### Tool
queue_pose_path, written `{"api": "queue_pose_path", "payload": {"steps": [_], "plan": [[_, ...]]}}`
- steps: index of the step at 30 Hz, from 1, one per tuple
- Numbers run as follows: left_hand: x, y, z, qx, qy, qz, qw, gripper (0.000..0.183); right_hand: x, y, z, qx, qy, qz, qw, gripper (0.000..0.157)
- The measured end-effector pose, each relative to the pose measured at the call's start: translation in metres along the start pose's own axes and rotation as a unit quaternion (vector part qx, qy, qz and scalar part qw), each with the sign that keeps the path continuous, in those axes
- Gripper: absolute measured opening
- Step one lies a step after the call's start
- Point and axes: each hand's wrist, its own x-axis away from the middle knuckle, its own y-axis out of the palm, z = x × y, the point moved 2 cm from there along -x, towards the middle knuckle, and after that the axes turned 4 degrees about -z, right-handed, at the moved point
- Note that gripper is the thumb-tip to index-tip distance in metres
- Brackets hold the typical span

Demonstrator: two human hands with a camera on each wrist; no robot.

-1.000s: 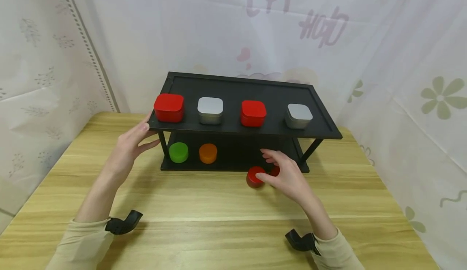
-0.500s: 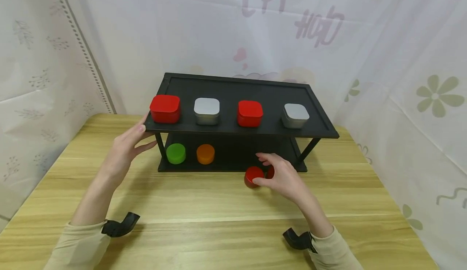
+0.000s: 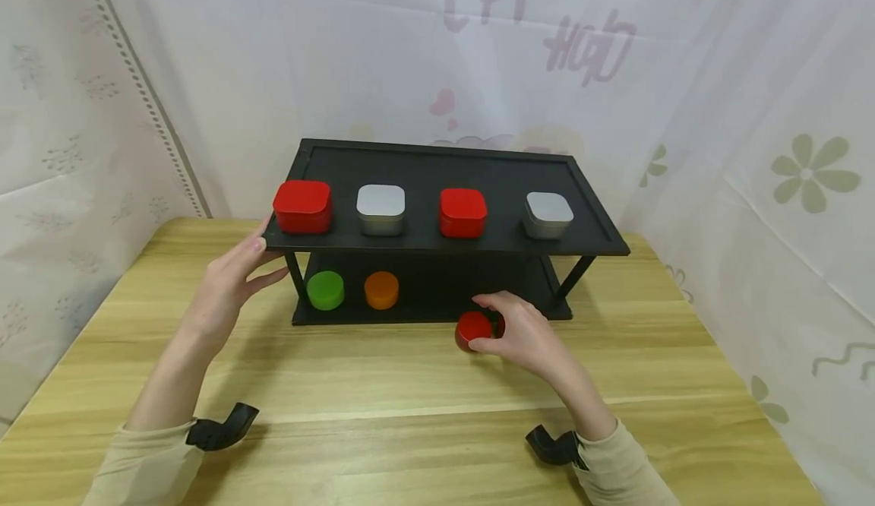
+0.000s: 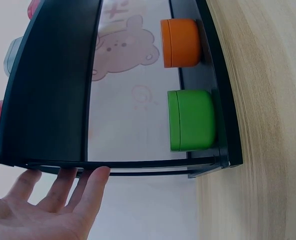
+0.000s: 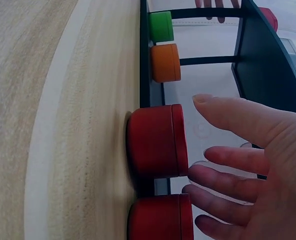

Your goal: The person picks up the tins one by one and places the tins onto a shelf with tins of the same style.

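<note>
A black two-tier shelf stands on the table. My left hand holds the left end of its upper board, thumb at the front corner, fingers along the end edge. Two round red tins stand side by side at the lower tier's front right edge. My right hand reaches over them, fingers spread. Its thumb overlaps the left red tin in the head view; in the right wrist view the thumb stands apart and fingertips are right by the lids. The second red tin is mostly hidden behind the hand in the head view.
A green tin and an orange tin stand on the lower tier's left. Along the upper board's front are red tins and silver tins. A wooden table and a patterned cloth backdrop surround them.
My right hand has come slightly lower and closer around the left red tin. The left hand stays at the shelf's end. The whole head view has drifted a little.
</note>
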Motion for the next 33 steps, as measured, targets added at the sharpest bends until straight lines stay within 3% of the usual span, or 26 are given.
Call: {"api": "queue_pose_path", "payload": {"steps": [33], "plan": [[0.001,0.0,0.0,-0.011,0.005,-0.005,0.9999,0.049,-0.003,0.013,0.001,0.046,-0.002,0.002,0.999,0.052]]}}
